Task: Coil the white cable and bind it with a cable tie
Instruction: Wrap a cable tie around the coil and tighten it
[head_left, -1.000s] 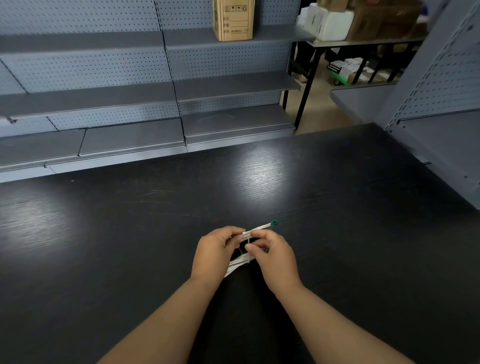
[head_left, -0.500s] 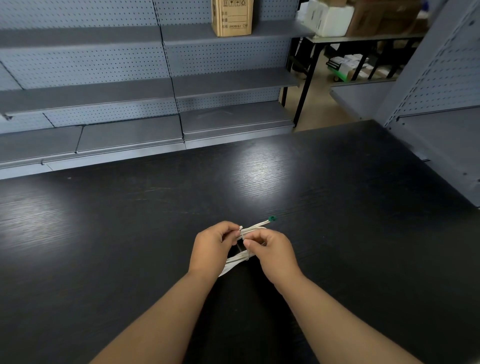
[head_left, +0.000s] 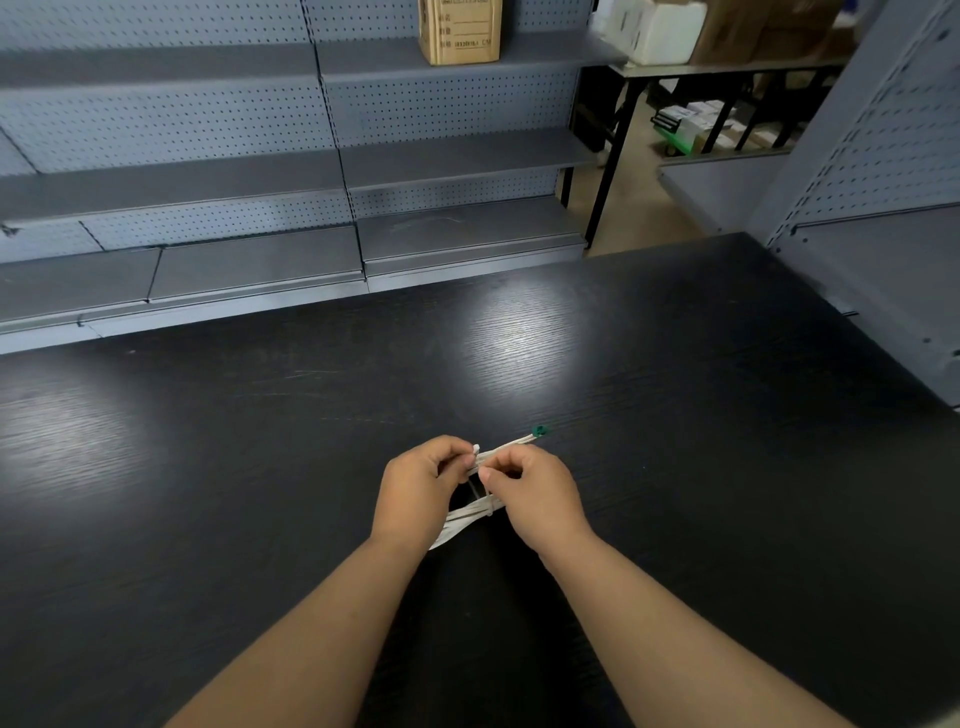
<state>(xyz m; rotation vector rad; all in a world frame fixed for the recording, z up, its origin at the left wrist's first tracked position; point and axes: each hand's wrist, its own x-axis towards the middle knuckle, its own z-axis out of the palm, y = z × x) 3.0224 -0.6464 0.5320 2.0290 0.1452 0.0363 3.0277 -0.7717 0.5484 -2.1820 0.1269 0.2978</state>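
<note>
Both hands over the black woodgrain table (head_left: 675, 415) — left hand (head_left: 415, 486) and right hand (head_left: 535, 491) fingers pinching the bundled thin white cable (head_left: 470, 514), green-tipped end (head_left: 540, 430) sticking out.

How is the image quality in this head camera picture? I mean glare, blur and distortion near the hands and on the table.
Head view: two bright glare patches lie on the black table, one centre-right and one far left; the shelf edges bow, a wide-angle distortion; the left hand, the right hand and the white cable are fairly sharp, though the cable's strands blend together.
</note>
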